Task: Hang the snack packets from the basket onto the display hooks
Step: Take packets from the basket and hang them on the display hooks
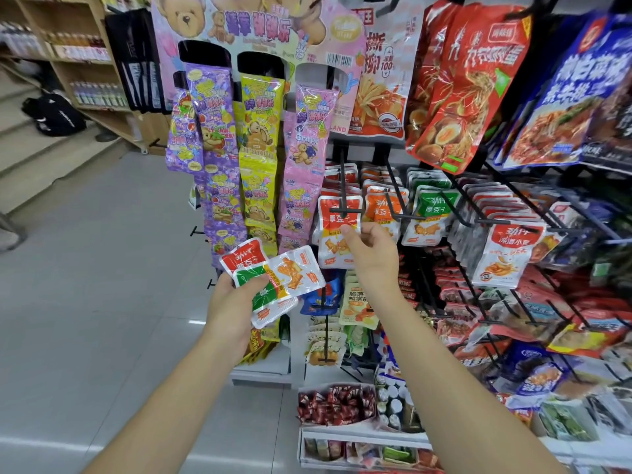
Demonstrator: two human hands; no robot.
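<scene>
My left hand (236, 299) grips a fanned stack of small snack packets (277, 275), red, green and orange with white edges. My right hand (371, 251) pinches a red-and-white snack packet (337, 217) that hangs at the front tip of a black display hook (343, 189). More packets of the same red kind hang behind it on that hook. Orange packets (383, 206) and green packets (432, 206) fill the hooks to the right. No basket is in view.
A cardboard stand of purple, yellow and pink bear candy strips (253, 138) rises at the left of the rack. Large red bags (461, 83) and blue bags (564, 97) hang above right. Low trays of small snacks (337, 405) sit below. Grey floor (102, 268) lies left.
</scene>
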